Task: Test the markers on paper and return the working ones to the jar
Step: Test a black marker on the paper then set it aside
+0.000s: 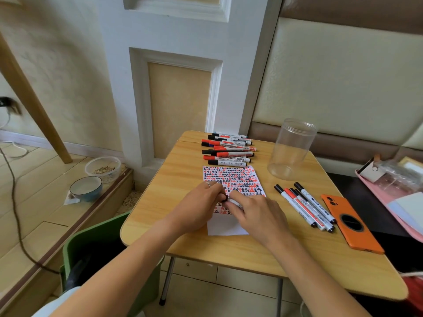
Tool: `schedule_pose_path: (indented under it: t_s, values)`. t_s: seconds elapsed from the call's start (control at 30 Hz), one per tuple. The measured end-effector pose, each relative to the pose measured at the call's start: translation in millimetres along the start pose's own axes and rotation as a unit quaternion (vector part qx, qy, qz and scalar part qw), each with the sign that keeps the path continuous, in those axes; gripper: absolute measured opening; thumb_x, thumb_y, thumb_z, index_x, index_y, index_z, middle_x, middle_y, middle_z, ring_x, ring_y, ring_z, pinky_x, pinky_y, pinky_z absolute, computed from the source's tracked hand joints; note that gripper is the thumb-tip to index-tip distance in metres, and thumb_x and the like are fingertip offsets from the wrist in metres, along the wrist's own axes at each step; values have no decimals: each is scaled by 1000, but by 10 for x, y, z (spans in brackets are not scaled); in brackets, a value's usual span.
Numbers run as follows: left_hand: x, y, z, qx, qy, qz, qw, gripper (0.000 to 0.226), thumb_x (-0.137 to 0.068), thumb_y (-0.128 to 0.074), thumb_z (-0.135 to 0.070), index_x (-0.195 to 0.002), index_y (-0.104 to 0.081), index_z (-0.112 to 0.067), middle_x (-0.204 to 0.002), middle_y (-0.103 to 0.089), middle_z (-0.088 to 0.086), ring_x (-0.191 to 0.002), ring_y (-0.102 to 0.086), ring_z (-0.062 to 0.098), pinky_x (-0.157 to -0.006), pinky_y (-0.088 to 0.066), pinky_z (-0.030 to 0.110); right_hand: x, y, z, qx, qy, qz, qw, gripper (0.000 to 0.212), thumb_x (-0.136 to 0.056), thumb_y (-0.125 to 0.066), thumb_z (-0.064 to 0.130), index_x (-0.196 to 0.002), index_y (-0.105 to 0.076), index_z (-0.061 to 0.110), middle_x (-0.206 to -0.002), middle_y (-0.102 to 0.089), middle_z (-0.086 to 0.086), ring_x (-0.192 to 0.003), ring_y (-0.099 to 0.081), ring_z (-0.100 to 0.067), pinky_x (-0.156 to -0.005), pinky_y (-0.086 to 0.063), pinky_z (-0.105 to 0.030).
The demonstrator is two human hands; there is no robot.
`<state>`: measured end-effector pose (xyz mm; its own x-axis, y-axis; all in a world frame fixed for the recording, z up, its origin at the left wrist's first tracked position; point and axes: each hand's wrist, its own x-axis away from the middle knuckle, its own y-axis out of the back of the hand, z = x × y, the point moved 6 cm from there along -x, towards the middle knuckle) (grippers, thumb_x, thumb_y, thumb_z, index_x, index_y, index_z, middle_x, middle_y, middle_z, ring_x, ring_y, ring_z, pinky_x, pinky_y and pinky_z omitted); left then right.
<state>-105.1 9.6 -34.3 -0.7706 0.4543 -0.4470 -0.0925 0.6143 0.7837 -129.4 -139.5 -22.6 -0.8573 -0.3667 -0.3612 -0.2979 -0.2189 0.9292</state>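
Observation:
A white sheet of paper [229,177], covered in red and black test marks, lies mid-table. Over its lower half my left hand [201,207] and my right hand [256,213] meet on one white marker [233,201]. The left fingers pinch its dark cap end while the right hand grips the barrel. A pile of several red and black markers [229,149] lies at the table's far edge. Several more markers [306,207] lie in a row right of the paper. The clear plastic jar [290,149] stands empty at the back right.
An orange phone [350,223] lies face down right of the marker row. A pink tray [389,191] of packets sits off the table's right side. A green bin [96,243] stands below the left edge, and two bowls [91,179] rest on the floor step.

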Motion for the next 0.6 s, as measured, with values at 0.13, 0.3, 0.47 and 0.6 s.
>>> schedule_pose_path:
  t_s: [0.13, 0.3, 0.47, 0.6]
  values:
    - [0, 106, 96, -4, 45, -53, 998, 19, -107, -47, -26, -106, -61, -14, -101, -59, -1, -90, -51, 17, -74, -47, 37, -45, -43, -185, -22, -34, 2, 999, 34, -103, -42, 59, -105, -56, 28, -83, -64, 6, -73, -60, -19, -59, -46, -34]
    - [-87, 138, 297, -18, 103, -99, 990, 13, -99, -63, -28, -112, -65, -26, -107, -63, -6, -98, -57, 15, -84, -49, 36, -26, -175, -382, 2, -80, 19, 997, 21, -106, -42, 39, -110, -54, 22, -89, -52, 9, -75, -54, -15, -58, -37, -28]
    - [-263, 1, 382, -61, 138, -89, 984, 14, -96, -65, -33, -109, -64, -28, -116, -62, -6, -108, -56, 16, -94, -40, 37, -20, -216, -382, 9, -107, 4, 994, 15, -104, -46, 31, -114, -53, 22, -85, -47, 12, -70, -50, -15, -53, -29, -27]
    - [-369, -137, 455, -68, 154, -54, 984, 16, -94, -67, -35, -108, -64, -28, -118, -61, -5, -113, -55, 17, -97, -37, 40, -5, -229, -397, 6, -110, 2, 994, 17, -104, -45, 32, -115, -52, 23, -85, -51, 10, -71, -51, -16, -54, -28, -28]
